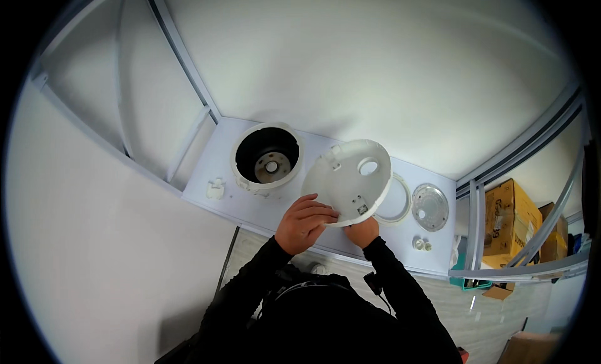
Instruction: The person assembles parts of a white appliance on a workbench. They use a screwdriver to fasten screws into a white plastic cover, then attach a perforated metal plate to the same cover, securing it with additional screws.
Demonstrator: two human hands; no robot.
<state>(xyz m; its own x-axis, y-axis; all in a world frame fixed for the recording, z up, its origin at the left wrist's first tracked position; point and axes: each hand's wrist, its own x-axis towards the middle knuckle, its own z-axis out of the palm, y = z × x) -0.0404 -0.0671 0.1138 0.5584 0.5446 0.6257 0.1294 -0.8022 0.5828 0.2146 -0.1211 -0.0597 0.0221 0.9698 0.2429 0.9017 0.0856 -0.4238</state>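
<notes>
Tilted up in front of me is a white round plastic lid shell, its hollow inner side showing a round hole, a hinge-like bracket and a small dark fitting. My right hand grips its lower edge from beneath, with the fingertips hidden behind it. Over the lower left rim, my left hand is closed with its fingers reaching onto the inner face. To the left stands a rice cooker body, open at the top, with a black inside wall and a metal plate at the bottom.
Behind the lid shell's right side lies a white ring, partly hidden. Farther right are a round metal inner lid and small clear-and-white parts. A white plastic bracket sits at the table's left. Metal frame posts and cardboard boxes stand right.
</notes>
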